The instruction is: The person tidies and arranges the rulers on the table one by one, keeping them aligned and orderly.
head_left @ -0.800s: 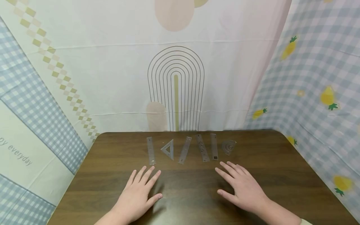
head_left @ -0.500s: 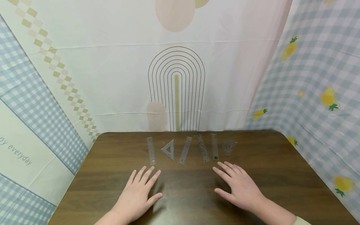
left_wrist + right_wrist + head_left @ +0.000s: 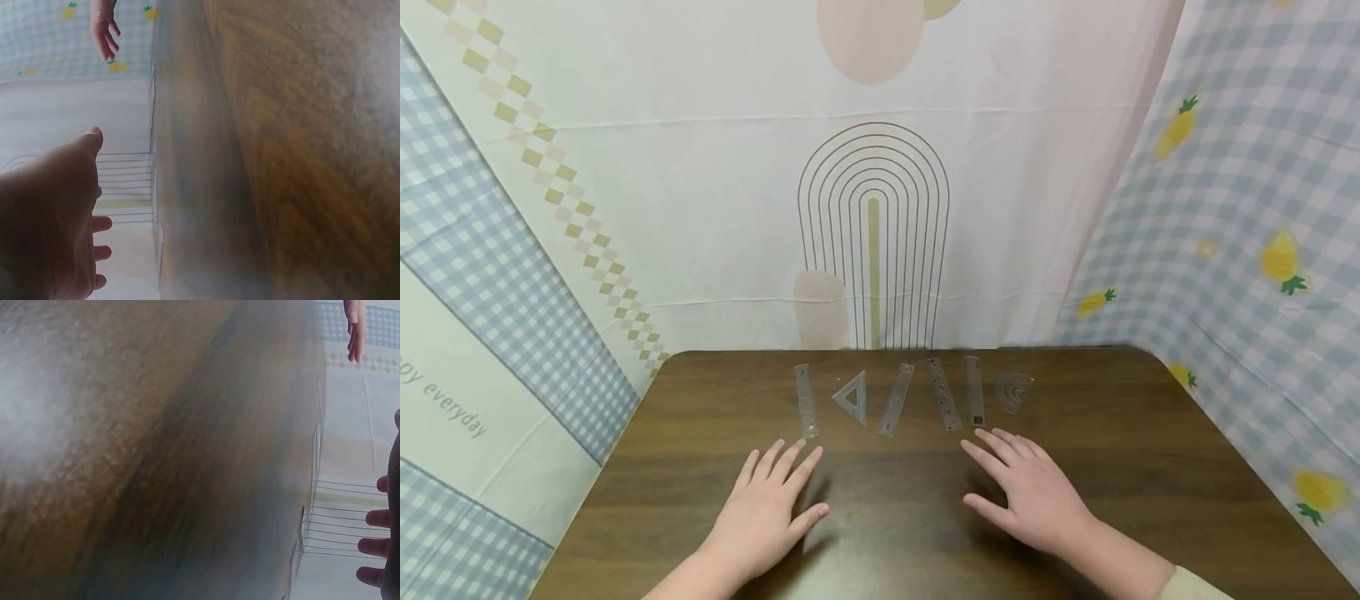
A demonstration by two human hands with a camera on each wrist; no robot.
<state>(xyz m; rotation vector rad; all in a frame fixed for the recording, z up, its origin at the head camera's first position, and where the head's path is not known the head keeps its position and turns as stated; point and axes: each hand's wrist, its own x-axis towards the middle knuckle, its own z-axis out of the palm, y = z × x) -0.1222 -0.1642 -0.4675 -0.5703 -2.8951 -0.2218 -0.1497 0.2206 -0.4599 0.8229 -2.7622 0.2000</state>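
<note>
1. Looking over the table (image 3: 887,500), we judge that handling has yet to begin: we hold no piece, and all six clear pieces lie apart along its far side.
2. From left to right we have the first ruler (image 3: 806,400), the set square (image 3: 861,398), the second ruler (image 3: 897,400), the third ruler (image 3: 943,395), the fourth ruler (image 3: 974,392) and the protractor (image 3: 1013,393).
3. Our left hand (image 3: 758,521) is spread, thumb out, just short of the first ruler, holding nothing.
4. Our right hand (image 3: 1041,500) is loosely spread too, its fingertips near the fourth ruler's close end, gripping nothing; the wrist views show both hands raised.
5. All the work on these pieces seems left to us.
6. Against the earliest frame, our right hand has drifted inward, baring more sleeve (image 3: 1187,583); our left has inched forward; the pieces have kept their places.
</note>
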